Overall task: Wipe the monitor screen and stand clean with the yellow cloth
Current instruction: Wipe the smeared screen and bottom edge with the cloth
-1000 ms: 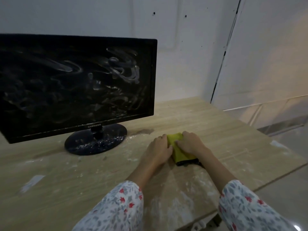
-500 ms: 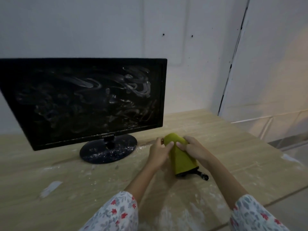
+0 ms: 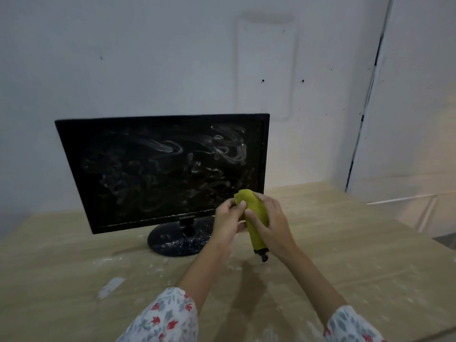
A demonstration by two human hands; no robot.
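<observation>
A black monitor [image 3: 162, 169] stands on the wooden table, its screen covered in white smears. Its round black stand [image 3: 177, 240] is speckled with white dust. The yellow cloth [image 3: 254, 213], folded with a dark edge and a small loop hanging at its lower end, is held in the air in front of the monitor's lower right corner. My left hand [image 3: 228, 222] pinches the cloth's upper left side. My right hand [image 3: 270, 225] grips it from the right, fingers curled over it.
The wooden table [image 3: 345, 255] carries white dust patches around the stand and near the front. A pale wall rises behind the monitor, with a door panel [image 3: 414, 107] to the right. The table's right edge drops off near the floor.
Both hands lifted the yellow cloth off the table and up in front of the monitor's lower right corner. The view tilted upward, showing more wall.
</observation>
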